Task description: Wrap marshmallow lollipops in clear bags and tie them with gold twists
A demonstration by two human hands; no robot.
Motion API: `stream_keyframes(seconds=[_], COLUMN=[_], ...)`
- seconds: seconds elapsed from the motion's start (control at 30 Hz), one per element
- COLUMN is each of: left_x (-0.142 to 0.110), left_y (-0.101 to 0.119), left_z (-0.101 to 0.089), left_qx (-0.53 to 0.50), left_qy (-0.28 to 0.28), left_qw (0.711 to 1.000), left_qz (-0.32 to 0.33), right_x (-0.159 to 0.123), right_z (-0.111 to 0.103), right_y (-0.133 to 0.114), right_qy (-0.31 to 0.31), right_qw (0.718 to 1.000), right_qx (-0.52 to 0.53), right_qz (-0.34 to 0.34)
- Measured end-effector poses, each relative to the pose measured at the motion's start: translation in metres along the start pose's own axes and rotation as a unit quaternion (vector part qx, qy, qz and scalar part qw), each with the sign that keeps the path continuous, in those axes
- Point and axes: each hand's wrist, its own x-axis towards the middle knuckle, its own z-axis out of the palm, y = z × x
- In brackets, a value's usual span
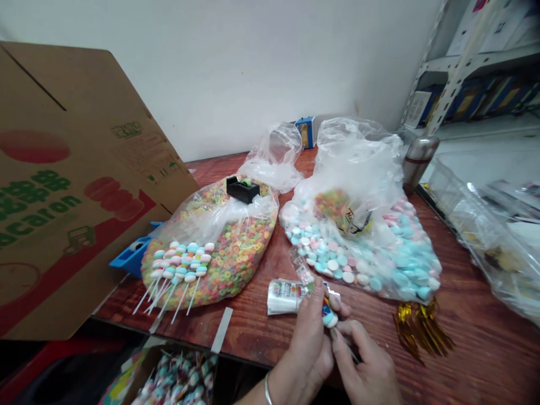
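- Wrapped candy (329,317) is held up over the front of the wooden surface (257,338), basically mid-table.
- Big cardboard box (97,152) on the left.
- Two clear bags next: pastel-candy bag (356,154) right, ring-candy bag (213,223) left.
- Left hand (307,337): grip's closed around the candy. Right hand (368,360): grip's pinched at its lower end.
- Candy sticks (181,261) and a black tape dispenser (243,190) lie on the ring-candy bag.
- Gold foil strips (422,332), off right.
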Motion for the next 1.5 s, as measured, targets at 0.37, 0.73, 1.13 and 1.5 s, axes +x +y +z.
stream_keyframes(seconds=[0.37, 0.73, 1.13, 1.5], left_x=[0.011, 0.002, 0.006, -0.007], left_y=[0.031, 0.015, 0.016, -0.001], left_z=[0.004, -0.003, 0.006, 0.001], left_qx=[-0.031, -0.037, -0.056, 0.095], left_qy=[0.002, -0.024, -0.004, -0.044], left_qw=[0.995, 0.998, 0.998, 0.993], left_qz=[0.097, 0.04, 0.006, 0.051], right_x=[0.002, 0.005, 0.005, 0.013], right_z=[-0.016, -0.01, -0.01, -0.01], right_y=[0.016, -0.002, -0.003, 0.003], right_qy=[-0.018, -0.136, -0.124, -0.053], right_qw=[0.982, 0.969, 0.985, 0.998], right_qx=[-0.103, 0.184, 0.114, 0.044], right_qz=[-0.156, 0.093, 0.026, 0.0])
